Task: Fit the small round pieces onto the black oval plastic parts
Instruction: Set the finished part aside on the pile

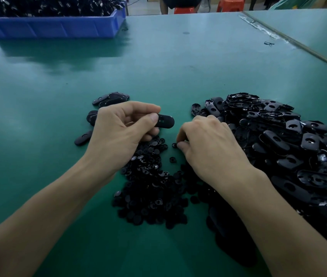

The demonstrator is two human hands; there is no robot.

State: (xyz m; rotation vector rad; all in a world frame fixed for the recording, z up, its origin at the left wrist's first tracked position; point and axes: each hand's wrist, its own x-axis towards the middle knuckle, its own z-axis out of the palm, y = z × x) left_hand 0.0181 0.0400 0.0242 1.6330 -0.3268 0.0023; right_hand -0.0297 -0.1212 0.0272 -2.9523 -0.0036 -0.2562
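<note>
My left hand (121, 128) holds a black oval plastic part (165, 121) between thumb and fingers, just above the green table. My right hand (206, 144) reaches down at the edge of the heap of small round pieces (150, 188) and pinches one small round piece (175, 145) with thumb and fingertips. A big pile of black oval parts (290, 150) lies to the right of that hand. A few oval parts (110, 98) lie in a small group beyond my left hand, and one more oval part (82, 138) to its left.
A blue bin (54, 27) heaped with black parts stands at the far left of the green table (178, 62). A seam (298, 45) runs diagonally at the far right. A person stands by red stools (230, 4) past the far edge.
</note>
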